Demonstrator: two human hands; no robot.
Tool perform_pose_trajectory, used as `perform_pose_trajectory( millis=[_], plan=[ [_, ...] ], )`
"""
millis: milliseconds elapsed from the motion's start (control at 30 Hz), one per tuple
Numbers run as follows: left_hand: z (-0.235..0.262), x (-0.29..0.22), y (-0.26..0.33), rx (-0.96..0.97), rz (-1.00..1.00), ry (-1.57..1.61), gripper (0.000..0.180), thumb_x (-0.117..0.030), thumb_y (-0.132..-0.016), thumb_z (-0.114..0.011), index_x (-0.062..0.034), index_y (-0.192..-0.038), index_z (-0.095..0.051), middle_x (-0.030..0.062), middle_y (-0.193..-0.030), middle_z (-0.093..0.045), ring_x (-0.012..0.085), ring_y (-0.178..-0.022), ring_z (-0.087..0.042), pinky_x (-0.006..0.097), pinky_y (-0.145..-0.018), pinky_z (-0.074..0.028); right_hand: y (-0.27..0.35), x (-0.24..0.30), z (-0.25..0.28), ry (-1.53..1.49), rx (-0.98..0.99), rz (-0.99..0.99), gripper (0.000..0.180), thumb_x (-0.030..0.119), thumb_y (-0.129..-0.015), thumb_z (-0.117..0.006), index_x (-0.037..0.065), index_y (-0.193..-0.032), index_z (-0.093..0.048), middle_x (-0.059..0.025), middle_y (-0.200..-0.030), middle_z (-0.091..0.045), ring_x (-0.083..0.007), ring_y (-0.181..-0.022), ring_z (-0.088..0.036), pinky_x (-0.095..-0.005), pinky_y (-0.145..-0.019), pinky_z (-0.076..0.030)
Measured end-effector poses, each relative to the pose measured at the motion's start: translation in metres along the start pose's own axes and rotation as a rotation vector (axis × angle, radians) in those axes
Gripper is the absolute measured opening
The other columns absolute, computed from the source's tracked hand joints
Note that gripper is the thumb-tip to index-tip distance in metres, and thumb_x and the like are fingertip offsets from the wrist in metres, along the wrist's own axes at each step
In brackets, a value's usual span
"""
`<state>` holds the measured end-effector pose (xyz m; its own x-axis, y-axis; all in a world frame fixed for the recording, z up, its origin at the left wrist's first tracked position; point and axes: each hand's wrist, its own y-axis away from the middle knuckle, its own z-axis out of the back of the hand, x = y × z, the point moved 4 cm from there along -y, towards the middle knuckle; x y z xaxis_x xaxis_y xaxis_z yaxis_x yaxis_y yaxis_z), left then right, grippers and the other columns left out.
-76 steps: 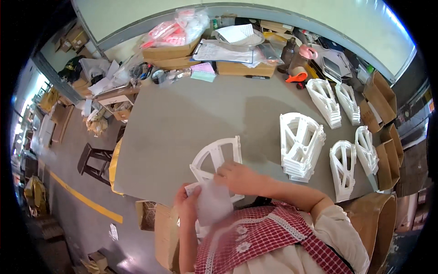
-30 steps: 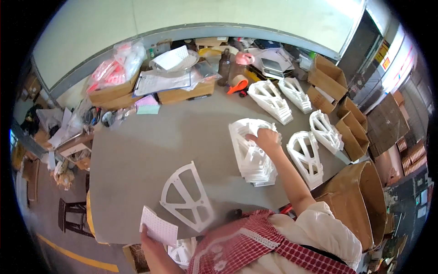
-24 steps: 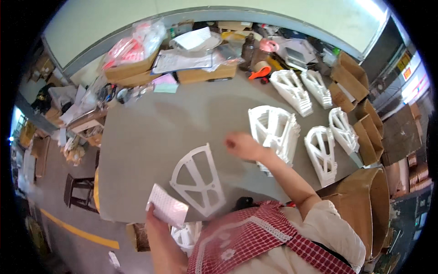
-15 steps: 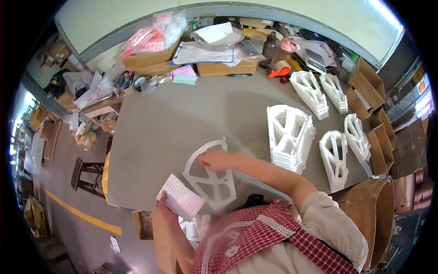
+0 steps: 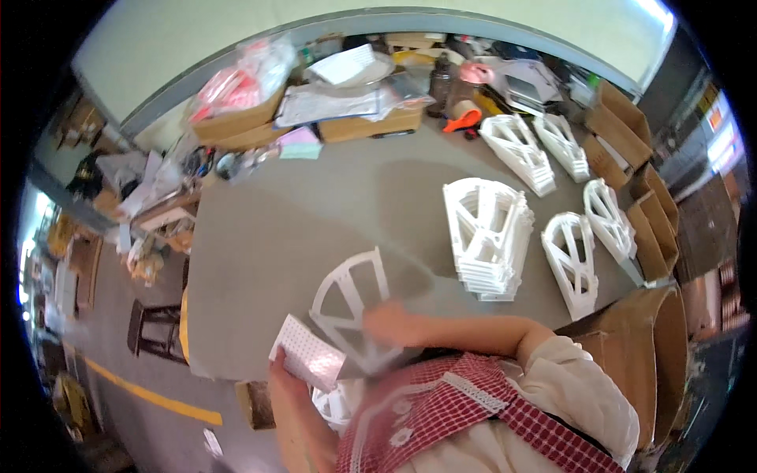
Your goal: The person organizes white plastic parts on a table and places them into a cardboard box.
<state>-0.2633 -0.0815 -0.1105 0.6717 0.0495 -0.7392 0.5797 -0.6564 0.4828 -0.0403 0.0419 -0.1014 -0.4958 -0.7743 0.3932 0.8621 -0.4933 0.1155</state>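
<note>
My left hand [image 5: 282, 372] grips the edge of a white sheet [image 5: 310, 355] printed with rows of small dots, which looks like a sticker sheet. It is held near the table's front edge, beside a fan-shaped white plastic frame [image 5: 353, 293] lying flat. Over the right side of that frame is my right hand [image 5: 397, 323], smeared by motion. Its fingers are too blurred to show whether they hold anything. To the right stands a thick stack of similar white frames [image 5: 487, 236].
More white frame stacks [image 5: 572, 264] sit at the right of the grey table [image 5: 260, 236]. Open cardboard boxes [image 5: 635, 355] border its right side. A tray with papers, bottles and an orange tape dispenser [image 5: 463, 120] line the back. A dark stool [image 5: 154, 327] stands on the floor at left.
My right hand has moved from the frame's upper part toward its lower right, nearer my body. The left hand still holds the dotted sheet, now slightly lower. The whole view has shifted a little.
</note>
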Motion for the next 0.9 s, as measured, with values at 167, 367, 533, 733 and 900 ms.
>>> perform_pose_trajectory(
  millis=[167, 367, 533, 733, 900],
  plan=[
    [0.045, 0.010, -0.019, 0.066, -0.013, -0.085, 0.046, -0.029, -0.090, -0.060, 0.0034, -0.123, -0.056, 0.0146, -0.119, -0.059, 0.0288, -0.111, -0.057, 0.043, -0.098, -0.047, 0.007, -0.013, 0.003, -0.125, -0.002, 0.286, 0.029, 0.027, -0.056, -0.075, 0.001, -0.065, -0.067, -0.0184, -0.066, -0.064, -0.0388, -0.066, -0.065, -0.0498, -0.056, -0.048],
    [0.079, 0.014, -0.052, 0.123, -0.194, -0.275, 0.048, -0.026, -0.092, -0.051, 0.0066, -0.127, -0.051, 0.0196, -0.129, -0.053, 0.0292, -0.120, -0.050, 0.042, -0.101, -0.041, 0.049, -0.027, 0.094, -0.085, -0.266, 0.072, 0.031, 0.030, -0.058, -0.074, 0.003, -0.069, -0.063, -0.0160, -0.062, -0.061, -0.0357, -0.064, -0.065, -0.0477, -0.057, -0.049],
    [0.014, 0.008, -0.025, 0.179, -0.002, -0.161, 0.040, -0.025, -0.093, -0.052, 0.0057, -0.119, -0.057, 0.0142, -0.118, -0.060, 0.0264, -0.109, -0.058, 0.040, -0.096, -0.046, 0.115, -0.129, 0.167, 0.079, -0.475, -0.359, 0.027, 0.029, -0.069, -0.067, 0.006, -0.080, -0.059, -0.0147, -0.067, -0.061, -0.0360, -0.067, -0.063, -0.0468, -0.058, -0.048],
    [-0.077, 0.014, -0.068, 0.457, 0.000, -0.414, 0.040, -0.021, -0.088, -0.060, 0.0069, -0.117, -0.058, 0.0145, -0.117, -0.062, 0.0275, -0.108, -0.060, 0.040, -0.098, -0.046, 0.176, -0.229, 0.133, -0.071, -0.406, -0.627, 0.033, 0.037, -0.075, -0.068, 0.010, -0.092, -0.060, -0.0114, -0.082, -0.067, -0.0313, -0.080, -0.066, -0.0430, -0.068, -0.051],
    [-0.212, 0.035, -0.068, 0.507, -0.055, -0.498, 0.037, -0.014, -0.087, -0.063, 0.0058, -0.117, -0.057, 0.0150, -0.111, -0.063, 0.0283, -0.104, -0.060, 0.038, -0.093, -0.046, 0.195, -0.210, 0.132, -0.101, -0.496, -0.712, 0.037, 0.039, -0.080, -0.066, 0.006, -0.093, -0.058, -0.0142, -0.079, -0.067, -0.0327, -0.077, -0.066, -0.0426, -0.066, -0.051]
  ],
)
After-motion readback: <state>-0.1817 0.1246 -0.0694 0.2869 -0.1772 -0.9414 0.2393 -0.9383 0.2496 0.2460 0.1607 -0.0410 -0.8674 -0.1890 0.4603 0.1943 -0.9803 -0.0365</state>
